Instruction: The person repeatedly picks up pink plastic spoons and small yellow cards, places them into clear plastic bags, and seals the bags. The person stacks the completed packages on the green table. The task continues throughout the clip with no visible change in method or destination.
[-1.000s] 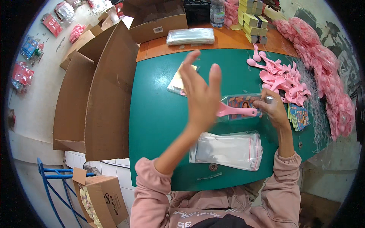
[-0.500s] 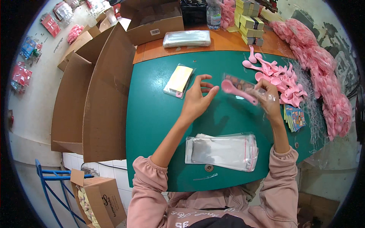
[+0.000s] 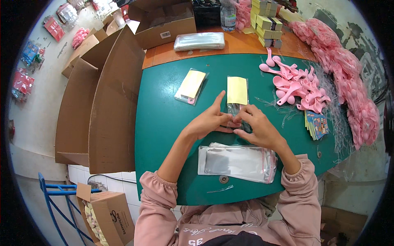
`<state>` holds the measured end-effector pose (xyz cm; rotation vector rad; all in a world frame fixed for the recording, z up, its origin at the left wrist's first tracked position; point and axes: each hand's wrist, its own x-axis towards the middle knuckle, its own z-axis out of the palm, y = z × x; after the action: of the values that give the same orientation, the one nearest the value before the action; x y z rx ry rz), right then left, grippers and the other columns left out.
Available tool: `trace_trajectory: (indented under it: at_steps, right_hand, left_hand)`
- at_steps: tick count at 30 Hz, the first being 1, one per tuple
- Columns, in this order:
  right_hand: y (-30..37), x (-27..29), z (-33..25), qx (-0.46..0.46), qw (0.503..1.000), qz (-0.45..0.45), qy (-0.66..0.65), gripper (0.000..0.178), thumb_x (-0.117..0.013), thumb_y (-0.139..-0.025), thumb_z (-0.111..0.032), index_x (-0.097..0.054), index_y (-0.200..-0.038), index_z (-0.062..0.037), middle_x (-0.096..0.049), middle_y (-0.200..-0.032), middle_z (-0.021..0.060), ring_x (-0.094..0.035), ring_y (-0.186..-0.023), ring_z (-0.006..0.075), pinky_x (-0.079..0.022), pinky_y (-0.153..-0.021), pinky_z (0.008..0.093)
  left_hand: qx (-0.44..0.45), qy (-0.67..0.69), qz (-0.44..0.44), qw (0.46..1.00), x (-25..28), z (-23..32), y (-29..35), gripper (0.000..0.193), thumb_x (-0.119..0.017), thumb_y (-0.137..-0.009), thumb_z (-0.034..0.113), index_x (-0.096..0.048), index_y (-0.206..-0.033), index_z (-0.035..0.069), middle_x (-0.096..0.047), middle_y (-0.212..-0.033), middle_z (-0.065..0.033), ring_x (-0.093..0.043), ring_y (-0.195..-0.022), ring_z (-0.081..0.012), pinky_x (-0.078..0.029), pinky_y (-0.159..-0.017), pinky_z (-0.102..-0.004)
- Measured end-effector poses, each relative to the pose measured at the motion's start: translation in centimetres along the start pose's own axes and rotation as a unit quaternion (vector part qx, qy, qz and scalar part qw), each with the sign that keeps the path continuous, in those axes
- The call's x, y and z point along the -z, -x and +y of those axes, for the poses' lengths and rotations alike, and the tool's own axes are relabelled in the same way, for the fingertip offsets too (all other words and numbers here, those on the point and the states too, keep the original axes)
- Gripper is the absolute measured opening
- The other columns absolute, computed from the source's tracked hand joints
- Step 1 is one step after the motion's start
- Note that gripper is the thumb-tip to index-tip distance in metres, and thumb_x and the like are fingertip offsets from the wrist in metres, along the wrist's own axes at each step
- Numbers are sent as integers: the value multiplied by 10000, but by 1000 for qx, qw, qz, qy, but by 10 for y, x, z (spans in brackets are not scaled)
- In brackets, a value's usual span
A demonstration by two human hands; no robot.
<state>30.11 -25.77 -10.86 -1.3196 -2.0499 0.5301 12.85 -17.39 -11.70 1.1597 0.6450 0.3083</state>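
A clear plastic bag with a yellow card inside is in front of me, its yellow face up. Its loose lower end is between my two hands. My left hand has its thumb pointing up beside the card while its fingers hold the bag's end. From the other side, my right hand pinches that end, fingers curled. Left of them lies another filled bag with a yellow card and a bit of pink spoon showing. Closer to me is a stack of flat clear bags.
A pile of pink spoons and some colourful cards lie to the right. Bundled pink spoons hang along the right edge. At the back are clear bags and stacked yellow cards. A large cardboard box stands left.
The bag, earlier in my right hand with its pink spoon facing up, is turned yellow side up and has come left. My left hand has closed in on its lower end.
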Motion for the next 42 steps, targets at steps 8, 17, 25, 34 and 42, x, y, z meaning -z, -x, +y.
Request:
trace_trajectory:
  at_steps: [8,17,25,34,42]
  right_hand:
    - [-1,-5,-2,7,999,27,23,159,-645,-730,-172,-572,-826,-68,-508,-845,64,-484,-856,236,-358,-755,358]
    - [-2,-2,-3,-27,1000,7,-3,153,-643,-718,-132,-554,-825,-68,-501,-834,59,-490,-849,222,-353,-750,340]
    - [2,-7,-11,-6,997,2,76,162,-631,-684,-92,-517,-797,-67,-473,-821,73,-480,-841,242,-348,-738,352]
    - [-2,38,6,15,975,-132,-177,128,-572,-790,-139,-487,-801,-45,-448,-773,33,-461,-731,137,-381,-650,259]
    - [0,123,91,-268,830,250,420,266,-479,-767,-17,-492,-1032,8,-545,-1016,173,-529,-914,285,-410,-784,352]
  left_hand:
    - [-3,-10,6,1000,-2,3,1,728,-431,-886,36,85,-1383,168,-561,-957,-159,-596,-882,-204,-511,-813,-355]
    - [-18,-21,-1,1000,-10,8,5,716,-415,-890,36,85,-1384,173,-562,-962,-152,-600,-840,-182,-515,-786,-326]
    - [-8,-2,95,995,-22,-1,-3,711,-465,-876,81,23,-1390,144,-582,-909,-125,-604,-755,-155,-531,-704,-315]
    - [-100,-63,183,976,-4,-18,-16,620,-431,-870,28,-85,-1378,111,-606,-889,-152,-615,-754,-169,-520,-658,-279]
    - [-53,-24,33,998,8,-6,-17,332,-440,-871,39,-404,-1200,65,-599,-879,-79,-598,-810,-116,-500,-699,-205]
